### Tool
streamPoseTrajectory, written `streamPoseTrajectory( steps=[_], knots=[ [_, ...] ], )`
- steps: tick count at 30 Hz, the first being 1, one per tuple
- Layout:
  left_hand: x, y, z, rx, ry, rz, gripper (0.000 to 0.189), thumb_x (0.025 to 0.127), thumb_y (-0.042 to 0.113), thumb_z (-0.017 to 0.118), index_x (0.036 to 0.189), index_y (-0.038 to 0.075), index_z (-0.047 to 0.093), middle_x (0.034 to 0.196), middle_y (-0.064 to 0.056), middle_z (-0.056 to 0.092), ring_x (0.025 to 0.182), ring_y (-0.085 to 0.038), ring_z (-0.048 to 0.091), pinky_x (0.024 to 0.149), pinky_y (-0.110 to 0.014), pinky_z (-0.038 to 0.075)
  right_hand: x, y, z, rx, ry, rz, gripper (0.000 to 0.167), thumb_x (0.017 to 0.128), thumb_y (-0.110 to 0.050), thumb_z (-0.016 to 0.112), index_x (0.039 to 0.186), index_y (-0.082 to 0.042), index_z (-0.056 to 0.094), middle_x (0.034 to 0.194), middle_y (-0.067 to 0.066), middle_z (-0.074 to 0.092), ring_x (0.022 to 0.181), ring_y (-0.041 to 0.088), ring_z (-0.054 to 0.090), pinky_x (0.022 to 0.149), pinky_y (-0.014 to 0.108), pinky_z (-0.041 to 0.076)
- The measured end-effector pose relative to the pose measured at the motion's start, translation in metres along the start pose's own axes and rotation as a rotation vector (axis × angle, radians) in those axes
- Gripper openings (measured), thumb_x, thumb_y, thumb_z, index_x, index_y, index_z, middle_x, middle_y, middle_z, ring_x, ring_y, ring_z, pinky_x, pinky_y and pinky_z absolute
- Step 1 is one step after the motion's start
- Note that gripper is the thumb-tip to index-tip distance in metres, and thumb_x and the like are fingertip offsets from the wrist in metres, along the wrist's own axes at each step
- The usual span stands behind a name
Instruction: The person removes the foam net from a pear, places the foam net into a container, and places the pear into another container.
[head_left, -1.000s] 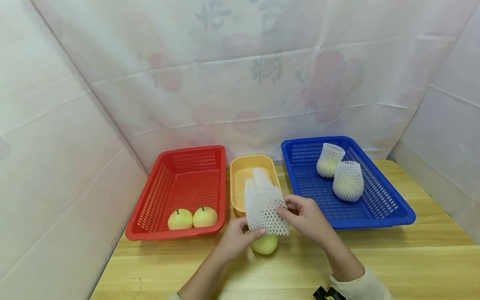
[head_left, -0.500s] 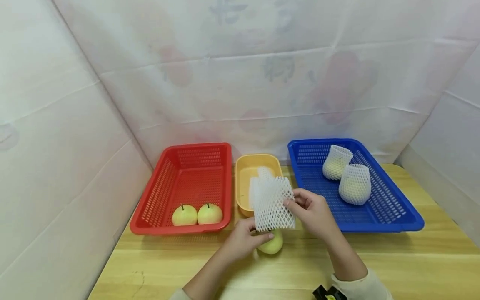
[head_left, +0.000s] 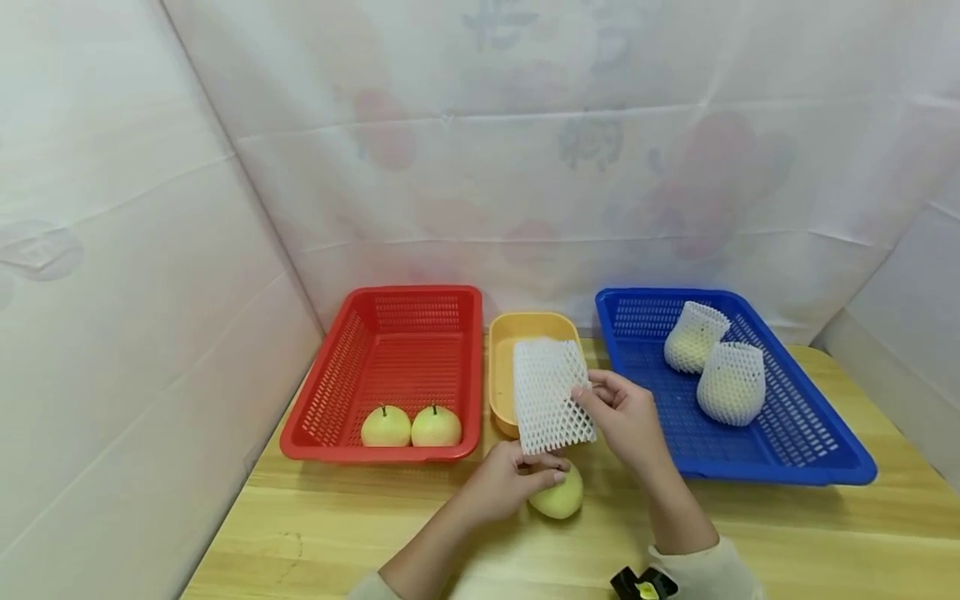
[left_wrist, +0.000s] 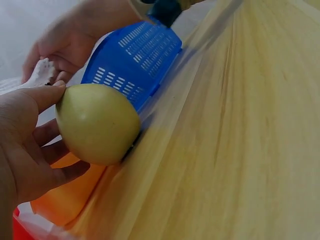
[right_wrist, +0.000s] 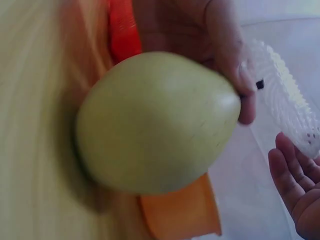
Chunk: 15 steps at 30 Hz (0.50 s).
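My left hand (head_left: 510, 483) holds a yellow-green pear (head_left: 561, 496) by its stem end, low over the wooden table; the left wrist view shows the thumb and fingers around that end of the pear (left_wrist: 97, 125). A white foam fruit net (head_left: 551, 400) is pinched at its right side by my right hand (head_left: 626, 417). The net lies flat, just above the left hand and in front of the yellow tray. In the right wrist view the dark stem (right_wrist: 259, 84) points toward the foam net (right_wrist: 285, 95), apart from it.
A red basket (head_left: 307, 450) with two bare pears (head_left: 437, 427) stands left. The yellow tray (head_left: 501, 367) is in the middle, partly hidden by the net. On the right, a blue basket (head_left: 787, 475) holds two pears in foam nets (head_left: 731, 383). Cloth walls enclose the table.
The foam net has flattened, and its lower edge has risen clear of the left thumb. More of the pear shows. The head view has swung left, shifting the baskets rightward in frame.
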<state>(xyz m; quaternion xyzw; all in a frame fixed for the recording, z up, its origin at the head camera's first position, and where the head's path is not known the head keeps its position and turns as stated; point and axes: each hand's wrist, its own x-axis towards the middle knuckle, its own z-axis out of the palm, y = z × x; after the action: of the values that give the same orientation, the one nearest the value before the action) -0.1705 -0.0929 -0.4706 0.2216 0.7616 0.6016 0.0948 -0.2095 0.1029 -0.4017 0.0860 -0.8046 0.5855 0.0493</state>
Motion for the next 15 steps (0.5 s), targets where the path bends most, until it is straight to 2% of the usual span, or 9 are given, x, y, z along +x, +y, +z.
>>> streamPoseTrajectory(
  steps=[3,6,11,15],
  knots=[
    [0.000,0.001,0.001,0.026,0.001,0.005,0.022,0.093,0.031,0.069,0.109,0.018,0.076,0.118,0.001,0.071,0.113,-0.004,0.060,0.096,-0.021,0.048,0.007,-0.005,0.002,0.029,0.046,0.016,0.042,0.092,-0.033,0.070,0.123,-0.005,0.064,0.093,0.009,0.074,0.076,0.009,0.064,0.064,0.023,0.054],
    [0.000,0.002,0.000,0.042,0.011,0.018,0.022,0.093,0.031,0.068,0.108,0.018,0.077,0.123,-0.005,0.068,0.115,-0.005,0.060,0.096,-0.021,0.048,0.017,-0.009,0.005,0.071,0.071,0.030,0.043,0.092,-0.034,0.070,0.124,-0.007,0.064,0.096,0.011,0.074,0.079,0.010,0.067,0.066,0.025,0.057],
    [-0.001,0.002,-0.002,0.062,0.012,0.023,0.022,0.093,0.031,0.069,0.108,0.017,0.077,0.122,-0.005,0.069,0.113,-0.004,0.061,0.095,-0.023,0.049,0.029,-0.008,0.017,0.072,0.054,0.066,0.044,0.093,-0.028,0.069,0.131,-0.008,0.060,0.101,0.017,0.074,0.061,0.008,0.061,0.054,0.025,0.054],
    [-0.002,0.004,-0.004,0.081,0.008,0.022,0.020,0.092,0.030,0.069,0.107,0.018,0.077,0.121,-0.003,0.070,0.112,-0.003,0.061,0.094,-0.026,0.051,0.035,-0.003,0.028,0.012,0.056,0.079,0.046,0.093,-0.026,0.069,0.134,-0.010,0.058,0.103,0.017,0.074,0.051,0.009,0.052,0.049,0.025,0.049]
  ],
)
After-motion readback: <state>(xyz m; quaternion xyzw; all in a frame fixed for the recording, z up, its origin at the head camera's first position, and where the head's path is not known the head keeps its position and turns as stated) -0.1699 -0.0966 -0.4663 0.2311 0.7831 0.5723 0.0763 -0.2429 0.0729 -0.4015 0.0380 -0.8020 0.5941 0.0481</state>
